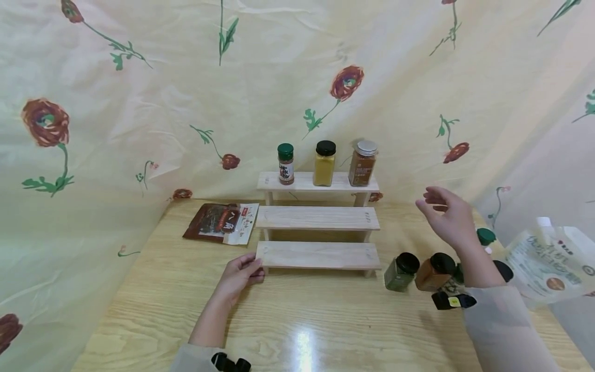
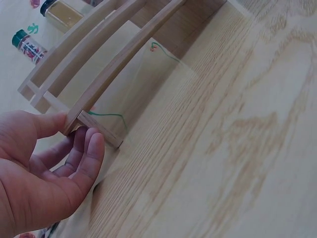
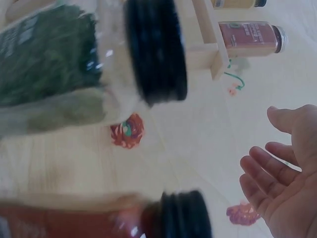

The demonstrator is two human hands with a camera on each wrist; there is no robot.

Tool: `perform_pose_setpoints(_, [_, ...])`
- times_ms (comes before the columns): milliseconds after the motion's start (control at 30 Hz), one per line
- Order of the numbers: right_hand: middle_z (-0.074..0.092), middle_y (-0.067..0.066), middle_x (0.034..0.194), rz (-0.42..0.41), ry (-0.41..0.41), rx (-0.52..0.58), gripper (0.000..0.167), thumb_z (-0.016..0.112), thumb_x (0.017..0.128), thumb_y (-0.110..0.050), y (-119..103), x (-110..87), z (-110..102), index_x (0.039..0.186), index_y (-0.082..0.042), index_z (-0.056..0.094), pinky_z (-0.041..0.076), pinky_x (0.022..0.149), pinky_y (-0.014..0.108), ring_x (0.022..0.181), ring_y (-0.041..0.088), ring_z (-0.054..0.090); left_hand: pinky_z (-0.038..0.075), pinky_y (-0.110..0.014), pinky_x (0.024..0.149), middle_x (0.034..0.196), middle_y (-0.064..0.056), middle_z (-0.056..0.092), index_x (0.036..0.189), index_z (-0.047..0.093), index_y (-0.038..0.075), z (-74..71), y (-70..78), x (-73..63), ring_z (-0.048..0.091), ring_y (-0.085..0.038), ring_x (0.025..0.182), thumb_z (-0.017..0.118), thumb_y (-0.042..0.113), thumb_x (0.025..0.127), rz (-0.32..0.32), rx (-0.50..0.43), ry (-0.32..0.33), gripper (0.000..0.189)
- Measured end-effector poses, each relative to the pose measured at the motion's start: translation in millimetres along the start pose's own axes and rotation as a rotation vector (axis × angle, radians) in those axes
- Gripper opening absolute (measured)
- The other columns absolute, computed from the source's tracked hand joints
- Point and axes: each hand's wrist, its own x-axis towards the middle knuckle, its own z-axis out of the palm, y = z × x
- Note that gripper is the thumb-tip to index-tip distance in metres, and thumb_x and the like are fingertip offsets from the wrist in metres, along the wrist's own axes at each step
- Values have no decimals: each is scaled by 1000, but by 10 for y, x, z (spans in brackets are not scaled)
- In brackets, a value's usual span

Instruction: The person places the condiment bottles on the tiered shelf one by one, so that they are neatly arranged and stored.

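Note:
A three-tier wooden spice rack point(image 1: 318, 255) stands on the table. My left hand point(image 1: 239, 279) pinches the left end of its lowest step, thumb above and fingers beneath, as the left wrist view shows. On the top step stand a small green-capped seasoning bottle point(image 1: 286, 165), a black-capped jar of yellow powder point(image 1: 324, 164) and a silver-capped jar of brown spice point(image 1: 363, 164). Right of the rack my right hand point(image 1: 447, 214) hovers with loosely bent fingers, holding nothing. Below it are a jar of green herbs point(image 1: 401, 273) and a jar of orange-brown powder point(image 1: 434, 272).
A brown and white spice packet point(image 1: 222, 223) lies left of the rack. At the right stands a white spouted pouch point(image 1: 553, 261), beside a green-capped bottle point(image 1: 486, 236) and more jars partly hidden by my right arm. Flowered cloth point(image 1: 279, 77) hangs behind the table.

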Motion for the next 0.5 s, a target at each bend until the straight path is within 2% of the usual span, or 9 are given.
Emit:
perform_pose_setpoints(100, [59,28,130,4,-9,-27,60,61,103,-37,57,-66,-37,145,3,49,54,90,24,116,41,56,63,-29,81,99,-15,64,135,51,-15,1,-5,4,66,-19,83,59,5,102,1,0,-1,39])
perform_pose_setpoints(167, [59,28,130,-3,-5,-45,60,62,102,-36,95,-105,-64,145,4,49,52,90,19,117,42,55,63,-29,80,98,-15,64,135,51,-15,1,-6,6,66,-19,83,59,5,102,1,-2,0,39])
perform_pose_setpoints(233, [59,29,129,-11,2,-58,59,62,102,-34,138,-135,-97,144,4,49,43,81,7,116,42,55,63,-29,80,98,-15,65,135,52,-15,0,-9,7,66,-19,83,59,4,102,2,-2,1,38])
perform_pose_setpoints(267, [59,30,129,-19,7,-65,58,63,102,-33,159,-145,-114,144,5,50,40,78,4,116,43,56,63,-29,80,98,-15,65,135,52,-15,1,-8,7,66,-18,83,59,4,102,3,-1,2,38])
perform_pose_setpoints(500, [59,31,129,-10,34,-104,59,64,101,-32,334,-220,-227,143,7,50,33,76,0,115,44,55,63,-27,78,97,-15,65,133,53,-15,-2,-12,11,66,-18,82,59,4,102,8,1,1,37])
